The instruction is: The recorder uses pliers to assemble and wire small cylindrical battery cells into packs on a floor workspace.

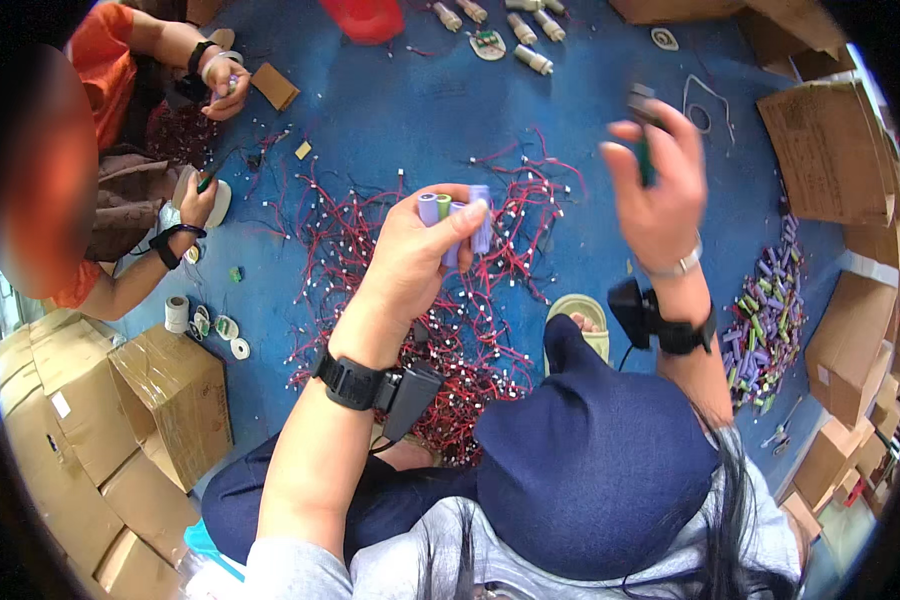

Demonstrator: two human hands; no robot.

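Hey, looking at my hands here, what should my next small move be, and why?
Probably bring your right hand, with the green-handled tool, closer to your left hand: the left already grips several purple and green cylinders, while the tool is held well apart from them.

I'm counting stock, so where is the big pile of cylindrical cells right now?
In the head view, the cell pile lies on the blue floor at the right, between the right forearm and the cardboard boxes.
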